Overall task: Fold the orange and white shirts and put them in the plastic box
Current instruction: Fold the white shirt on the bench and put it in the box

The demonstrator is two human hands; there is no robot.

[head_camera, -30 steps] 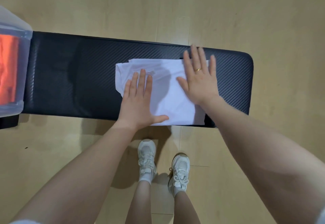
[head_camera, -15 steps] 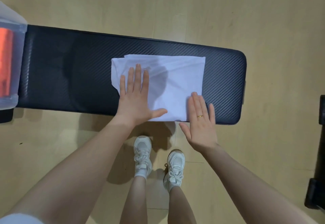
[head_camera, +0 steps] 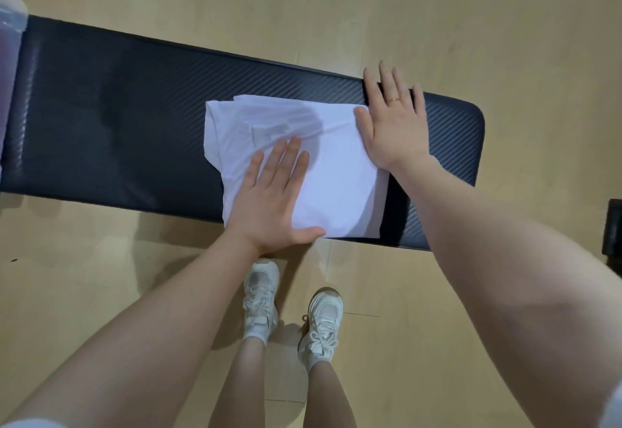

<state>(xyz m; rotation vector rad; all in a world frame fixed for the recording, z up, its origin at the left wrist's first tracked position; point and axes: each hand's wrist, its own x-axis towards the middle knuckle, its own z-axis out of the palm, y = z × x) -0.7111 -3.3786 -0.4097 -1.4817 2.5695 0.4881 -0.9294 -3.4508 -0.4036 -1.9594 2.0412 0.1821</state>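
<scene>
At the right of the frame, the right hand (head_camera: 392, 121) has swept back up from the desk's (head_camera: 117, 131) near edge to the white shirt's (head_camera: 333, 185) far right corner, flat and wide like the left hand (head_camera: 272, 202), so smoothing seems nearly done before boxing.

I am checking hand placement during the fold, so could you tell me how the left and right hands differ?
The left hand lies on the shirt's near edge; the right hand lies on its far right corner, partly on the bench. The right hand wears a ring; the left shows none. Both lie flat and open, palms down.
</scene>
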